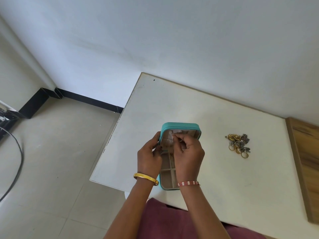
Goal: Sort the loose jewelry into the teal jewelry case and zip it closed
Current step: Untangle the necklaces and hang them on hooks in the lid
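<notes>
Pinched between the fingertips of my right hand is a small thin piece of jewelry, too tiny to name, which I hold against the pale lining of the raised lid of the teal zip-around jewelry case. My left hand curls around the lid's left edge and steadies it; I cannot tell whether those fingers also hold something small.

From the head camera, the case sits open on the white table right in front of me, its long axis running away from my body, the lid standing at the far end and the beige divided tray lying near me between my wrists. One tray compartment holds something gold.

What I judge the next reach turns on: the heap of loose gold and dark-metal rings and ornaments lies well apart to the right of the case, on my right hand's side, so that hand is nearer. The heap looks tangled, rings at the near side.
</notes>
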Available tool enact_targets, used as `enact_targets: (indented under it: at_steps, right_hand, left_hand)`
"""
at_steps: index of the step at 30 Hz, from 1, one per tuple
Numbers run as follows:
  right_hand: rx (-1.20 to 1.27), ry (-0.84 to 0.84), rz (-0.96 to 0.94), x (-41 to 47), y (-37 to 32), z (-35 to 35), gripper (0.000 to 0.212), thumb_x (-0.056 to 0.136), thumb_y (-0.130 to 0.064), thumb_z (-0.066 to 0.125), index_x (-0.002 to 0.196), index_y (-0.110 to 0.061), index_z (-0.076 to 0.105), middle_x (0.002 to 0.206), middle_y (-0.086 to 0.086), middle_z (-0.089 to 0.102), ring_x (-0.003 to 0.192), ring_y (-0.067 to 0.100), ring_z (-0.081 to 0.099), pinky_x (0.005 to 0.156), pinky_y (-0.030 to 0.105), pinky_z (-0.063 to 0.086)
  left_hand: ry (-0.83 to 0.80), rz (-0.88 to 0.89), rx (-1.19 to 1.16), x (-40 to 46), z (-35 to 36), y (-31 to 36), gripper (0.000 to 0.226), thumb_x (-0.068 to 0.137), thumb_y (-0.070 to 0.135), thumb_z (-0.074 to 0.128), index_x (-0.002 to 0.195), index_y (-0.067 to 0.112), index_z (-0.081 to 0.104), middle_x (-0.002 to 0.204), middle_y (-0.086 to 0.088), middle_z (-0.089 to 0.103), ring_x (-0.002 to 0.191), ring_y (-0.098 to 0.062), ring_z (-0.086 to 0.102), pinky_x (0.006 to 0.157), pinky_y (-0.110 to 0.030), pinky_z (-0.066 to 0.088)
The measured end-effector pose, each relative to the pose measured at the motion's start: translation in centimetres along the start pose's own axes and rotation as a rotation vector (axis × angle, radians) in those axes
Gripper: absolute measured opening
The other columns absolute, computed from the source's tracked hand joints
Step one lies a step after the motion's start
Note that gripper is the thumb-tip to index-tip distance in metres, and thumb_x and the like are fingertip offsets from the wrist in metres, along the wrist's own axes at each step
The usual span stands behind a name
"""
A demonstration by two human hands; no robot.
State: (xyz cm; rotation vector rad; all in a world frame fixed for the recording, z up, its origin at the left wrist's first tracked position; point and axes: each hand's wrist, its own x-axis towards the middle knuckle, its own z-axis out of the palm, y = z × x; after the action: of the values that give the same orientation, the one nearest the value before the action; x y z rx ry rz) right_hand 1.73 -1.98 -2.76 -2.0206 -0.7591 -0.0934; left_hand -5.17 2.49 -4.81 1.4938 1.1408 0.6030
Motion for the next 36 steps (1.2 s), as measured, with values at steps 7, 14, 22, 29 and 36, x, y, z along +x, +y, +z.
enact_targets:
  at_steps: [7,14,22,29,36]
  right_hand:
    - [-0.050,0.013,-0.093,-1.3,0.6,-1.6,0.017,0.078,-0.007,0.063,0.093,-0.004,0.069,0.085,0.009,0.068,0.077,0.023,0.065,0.067,0.025,0.055]
    - [-0.028,0.054,0.206,-2.2,3.7,-5.2,0.022,0.078,0.001,0.067,0.098,-0.009,0.067,0.085,0.000,0.057,0.069,0.024,0.057,0.062,0.007,0.042]
    - [0.012,-0.229,0.462,-3.9,5.1,-6.1,0.015,0.083,-0.008,0.063,0.097,-0.009,0.068,0.089,0.005,0.068,0.069,0.006,0.057,0.059,0.002,0.041]
    - [0.043,-0.266,0.484,-4.8,5.3,-6.7,0.014,0.082,-0.006,0.065,0.096,-0.007,0.068,0.083,0.002,0.065,0.067,0.002,0.056,0.059,0.001,0.042]
    - [0.075,-0.263,0.482,-4.5,5.9,-7.0,0.013,0.081,-0.007,0.067,0.094,-0.008,0.069,0.082,0.001,0.066,0.067,0.003,0.056,0.060,0.001,0.042]
  left_hand:
    - [-0.028,0.009,0.007,0.1,-0.2,0.1,0.044,0.088,-0.004,0.047,0.127,0.016,0.051,0.124,-0.003,0.060,0.106,-0.009,0.053,0.081,0.003,0.032]
    - [-0.065,0.018,-0.004,-0.1,-0.7,0.3,0.048,0.087,-0.004,0.050,0.129,0.017,0.049,0.110,0.002,0.061,0.098,-0.006,0.055,0.077,0.005,0.036]
    - [0.048,-0.073,-0.029,-3.2,-0.7,-0.1,0.041,0.086,0.001,0.054,0.125,0.014,0.052,0.122,-0.005,0.060,0.107,-0.014,0.057,0.080,-0.006,0.038]
    - [0.072,-0.152,0.052,-5.6,-0.8,-0.4,0.035,0.086,0.002,0.053,0.120,0.013,0.057,0.117,-0.005,0.064,0.092,-0.010,0.056,0.083,-0.015,0.039]
    - [0.060,-0.124,0.145,-5.4,-0.4,-0.9,0.030,0.084,0.000,0.054,0.108,0.014,0.066,0.108,-0.005,0.068,0.086,-0.014,0.058,0.081,-0.021,0.040]
